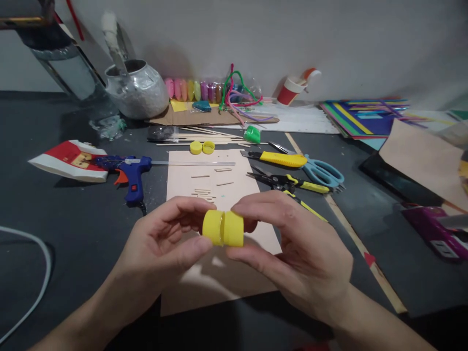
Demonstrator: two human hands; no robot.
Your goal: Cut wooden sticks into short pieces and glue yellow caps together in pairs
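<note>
Two yellow bottle caps are held end to end over the paper, a thin gap showing between them. My left hand (171, 239) grips the left yellow bottle cap (212, 227) between thumb and fingers. On the other side, my right hand (288, 239) pinches the right yellow bottle cap (234, 229) by its edges. Below and beyond lies a sheet of beige paper (183, 190) with several short wooden sticks (203, 190) on it. Two more yellow caps (202, 147) rest at the paper's far edge.
At left, a blue glue gun (134, 178) rests on a red-and-white packet (69, 161). Right of the paper lie a yellow utility knife (281, 159), blue-handled scissors (321, 170) and black-and-yellow pliers (292, 183). A silver pot (141, 92) stands behind, near modelling clay (193, 90).
</note>
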